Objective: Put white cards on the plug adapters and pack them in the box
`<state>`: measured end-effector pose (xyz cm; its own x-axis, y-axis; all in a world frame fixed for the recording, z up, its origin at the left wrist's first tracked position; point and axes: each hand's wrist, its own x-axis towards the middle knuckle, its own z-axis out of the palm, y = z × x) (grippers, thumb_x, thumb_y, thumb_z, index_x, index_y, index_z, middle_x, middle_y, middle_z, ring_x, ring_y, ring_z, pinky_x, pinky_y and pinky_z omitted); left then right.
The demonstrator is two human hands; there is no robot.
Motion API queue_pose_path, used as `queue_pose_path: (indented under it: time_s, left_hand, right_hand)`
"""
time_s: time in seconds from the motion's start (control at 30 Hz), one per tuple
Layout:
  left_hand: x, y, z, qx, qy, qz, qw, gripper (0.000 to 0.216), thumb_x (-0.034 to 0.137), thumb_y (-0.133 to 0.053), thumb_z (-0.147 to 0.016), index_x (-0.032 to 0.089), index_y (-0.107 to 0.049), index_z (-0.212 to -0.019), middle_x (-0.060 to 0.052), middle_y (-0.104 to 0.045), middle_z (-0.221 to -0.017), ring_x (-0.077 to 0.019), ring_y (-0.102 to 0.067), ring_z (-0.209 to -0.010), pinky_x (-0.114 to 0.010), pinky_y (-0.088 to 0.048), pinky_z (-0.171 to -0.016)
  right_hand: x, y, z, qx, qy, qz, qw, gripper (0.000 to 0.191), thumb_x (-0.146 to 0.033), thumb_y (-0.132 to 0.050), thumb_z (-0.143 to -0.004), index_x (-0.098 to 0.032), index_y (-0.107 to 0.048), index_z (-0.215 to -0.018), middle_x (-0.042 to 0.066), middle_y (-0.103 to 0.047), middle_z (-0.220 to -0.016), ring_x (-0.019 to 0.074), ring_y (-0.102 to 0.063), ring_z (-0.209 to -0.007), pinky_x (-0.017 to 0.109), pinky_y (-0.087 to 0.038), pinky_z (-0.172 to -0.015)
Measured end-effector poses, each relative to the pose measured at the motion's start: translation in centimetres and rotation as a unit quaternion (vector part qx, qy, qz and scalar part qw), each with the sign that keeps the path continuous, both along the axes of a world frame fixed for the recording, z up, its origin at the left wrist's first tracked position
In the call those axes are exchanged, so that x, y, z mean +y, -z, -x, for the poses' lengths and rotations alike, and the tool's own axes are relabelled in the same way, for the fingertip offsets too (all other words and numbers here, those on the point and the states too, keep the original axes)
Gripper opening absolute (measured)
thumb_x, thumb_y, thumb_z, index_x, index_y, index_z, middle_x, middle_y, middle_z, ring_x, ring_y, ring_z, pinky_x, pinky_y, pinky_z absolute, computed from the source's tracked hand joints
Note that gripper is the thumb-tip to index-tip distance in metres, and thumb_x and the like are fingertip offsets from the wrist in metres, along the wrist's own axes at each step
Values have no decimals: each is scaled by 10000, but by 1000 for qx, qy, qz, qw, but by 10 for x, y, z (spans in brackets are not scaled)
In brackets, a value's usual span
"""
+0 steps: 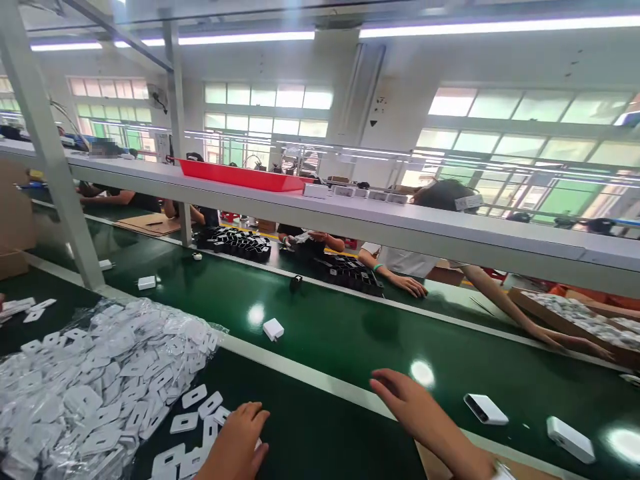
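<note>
My left hand [239, 440] rests palm down at the bottom centre, fingers curled over small flat white plastic covers [193, 412] scattered on the green bench. What sits under its fingers is hidden. My right hand [417, 408] reaches forward over the pale rail toward the green conveyor belt [350, 333], fingers stretched out and holding nothing. Two white charger bodies [485, 408] lie on the belt just right of it, another [273, 329] further left.
A clear bag heaped with white covers [95, 380] fills the lower left. Across the belt, other people's arms [520, 313] work beside trays of black parts [240, 243] and a cardboard box of white parts [580, 319]. A shelf overhead carries a red tray [240, 177].
</note>
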<state>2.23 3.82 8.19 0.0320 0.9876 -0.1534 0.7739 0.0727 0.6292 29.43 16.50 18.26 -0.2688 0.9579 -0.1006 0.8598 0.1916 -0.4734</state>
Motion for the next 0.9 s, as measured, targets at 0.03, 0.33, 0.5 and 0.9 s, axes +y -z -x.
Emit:
queue_pose_path:
  time_s: [0.03,0.33,0.5,0.9]
  left_hand:
    - [-3,1,14,12,-26,-2,1000,503,75,-500,-772,84,-575,-1270,-198,-520,-1385,-351,-442,-1307,-498,-329,-1094]
    - [-12,16,104,41,-183,-43,981,375,25,-417,-832,183,-667,-1062,-85,-669,-1205,-218,-591,-1148,-343,-412,-1014]
    - [18,21,108,11,-225,-40,974,361,-92,-408,-722,113,-698,-786,-164,-701,-998,-294,-622,-1064,-402,-445,-917]
    - [5,7,56,-621,-194,18,759,504,461,-846,-554,94,-740,-882,-128,-770,-832,-253,-704,-786,-344,-527,-754]
  right_hand:
    - [14,9,36,-3,-21,3,1000,420,-397,-475,-855,-106,-648,-1104,165,-687,-1104,288,-643,-1009,393,-486,-888]
    - [90,107,250,-15,-95,-28,995,433,-324,-588,-881,-198,-497,-1285,97,-512,-1341,269,-505,-1208,523,-402,-1011]
    - [84,108,252,61,-76,-58,994,352,-260,-581,-869,-150,-547,-1201,100,-609,-1186,234,-579,-1090,461,-443,-966]
    - [-73,97,124,271,-204,-119,933,590,-109,-617,-677,-275,-537,-1237,59,-620,-1253,237,-601,-1147,300,-511,-950]
